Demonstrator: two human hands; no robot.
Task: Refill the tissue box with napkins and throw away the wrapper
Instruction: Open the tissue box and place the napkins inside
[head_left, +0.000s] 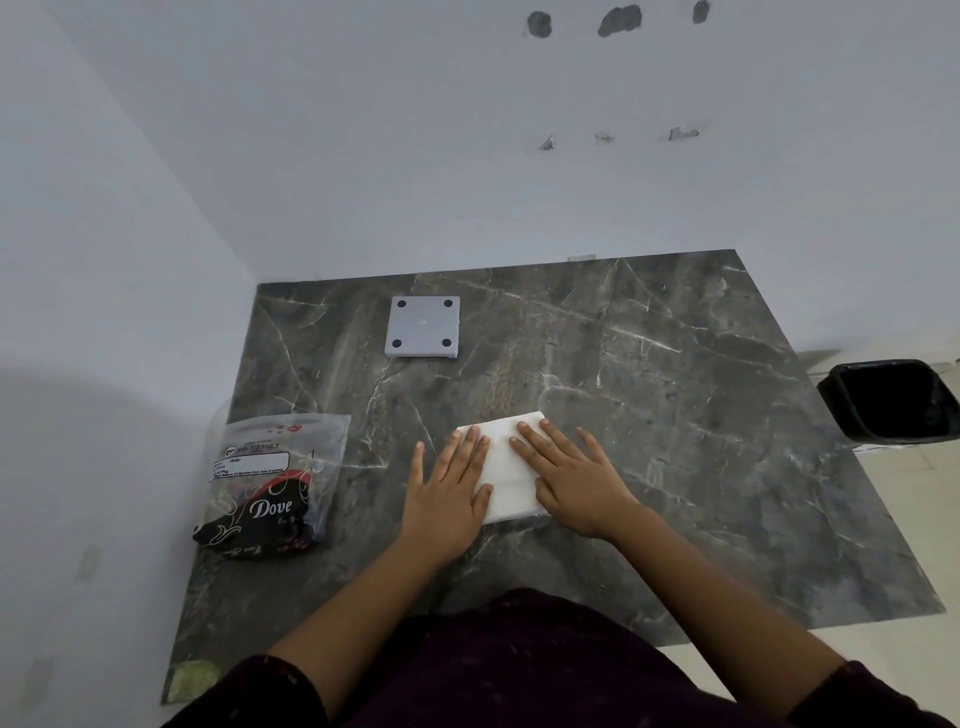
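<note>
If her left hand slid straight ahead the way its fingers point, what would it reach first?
Probably the grey square plate, lying ahead of the left hand across bare marble table; the line may pass just beside it.

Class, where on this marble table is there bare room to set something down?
Bare: the right side, between the napkin stack and the bin; also between the grey box and the napkins. Crowded: the near-left, by the wrapper and both hands.

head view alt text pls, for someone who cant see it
Both hands, left hand and right hand, press flat on a white napkin stack on a dark marble table; plastic wrapper left, black bin right.
</note>
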